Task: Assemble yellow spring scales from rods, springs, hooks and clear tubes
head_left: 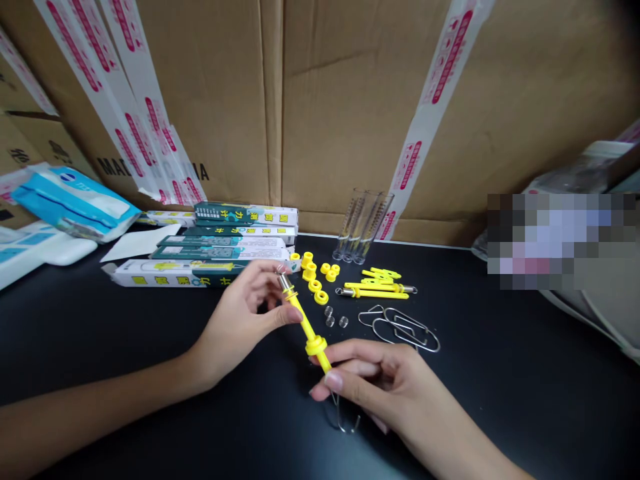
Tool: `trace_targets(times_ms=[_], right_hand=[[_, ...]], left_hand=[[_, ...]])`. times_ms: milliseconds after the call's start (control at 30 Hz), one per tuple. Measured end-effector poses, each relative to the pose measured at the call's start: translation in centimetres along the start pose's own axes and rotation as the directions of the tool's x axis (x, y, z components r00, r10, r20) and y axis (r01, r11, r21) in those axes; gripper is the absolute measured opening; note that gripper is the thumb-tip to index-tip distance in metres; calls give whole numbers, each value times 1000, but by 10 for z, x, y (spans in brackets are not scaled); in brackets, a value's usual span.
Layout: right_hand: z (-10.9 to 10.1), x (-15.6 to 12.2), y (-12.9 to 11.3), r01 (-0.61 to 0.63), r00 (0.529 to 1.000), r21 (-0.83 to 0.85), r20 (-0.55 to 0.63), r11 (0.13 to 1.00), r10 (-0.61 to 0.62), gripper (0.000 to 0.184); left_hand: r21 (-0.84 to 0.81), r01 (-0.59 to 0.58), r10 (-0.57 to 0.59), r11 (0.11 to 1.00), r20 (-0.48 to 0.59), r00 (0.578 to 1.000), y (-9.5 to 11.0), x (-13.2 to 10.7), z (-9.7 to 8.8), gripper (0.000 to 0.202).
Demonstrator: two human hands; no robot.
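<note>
Head view: a yellow plastic rod (306, 327) is pinched at its metal end by the left hand (240, 320) and gripped below its collar by the right hand (370, 393). A wire hook (341, 417) is partly hidden beneath the right hand. Yellow rings (310, 277) lie beyond on a black table (100, 347).

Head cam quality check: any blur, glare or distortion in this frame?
Head view: the yellow plastic rod looks sharp, with no obvious motion blur; the light is soft, with only faint shadows and mild sheen on the black tabletop; wide-angle bowing shows toward the edges; a pixelated mosaic patch hides part of the right side.
</note>
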State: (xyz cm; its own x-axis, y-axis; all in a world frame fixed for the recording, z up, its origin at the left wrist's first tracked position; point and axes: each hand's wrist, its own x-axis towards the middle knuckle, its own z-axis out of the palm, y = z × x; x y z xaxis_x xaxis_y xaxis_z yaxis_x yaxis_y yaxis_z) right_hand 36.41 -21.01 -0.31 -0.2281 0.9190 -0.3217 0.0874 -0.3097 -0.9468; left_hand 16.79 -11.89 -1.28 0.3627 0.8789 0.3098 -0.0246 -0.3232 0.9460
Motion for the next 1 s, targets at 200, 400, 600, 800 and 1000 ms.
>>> trace_targets(times_ms=[200, 400, 600, 800, 1000], right_hand=[[4, 0, -2, -13, 1000, -22, -26, 1000, 12, 40], [4, 1, 3, -2, 1000, -58, -18, 998, 1, 51], [3, 1, 6, 87, 995, -154, -26, 984, -92, 38], [-5, 0, 4, 169, 978, -212, -87, 963, -190, 33], [-17, 0, 1, 202, 964, -226, -124, 953, -234, 30]], left_hand=[[-158, 262, -235, 952, 170, 957, 4, 5, -1, 30], [-336, 316, -295, 887, 113, 949, -1, 7, -3, 38], [-353, 344, -323, 870, 118, 939, 3, 7, -3, 39], [-301, 317, -290, 899, 132, 948, 7, 5, 0, 48], [-226, 316, -295, 921, 123, 948, 9, 5, 1, 53]])
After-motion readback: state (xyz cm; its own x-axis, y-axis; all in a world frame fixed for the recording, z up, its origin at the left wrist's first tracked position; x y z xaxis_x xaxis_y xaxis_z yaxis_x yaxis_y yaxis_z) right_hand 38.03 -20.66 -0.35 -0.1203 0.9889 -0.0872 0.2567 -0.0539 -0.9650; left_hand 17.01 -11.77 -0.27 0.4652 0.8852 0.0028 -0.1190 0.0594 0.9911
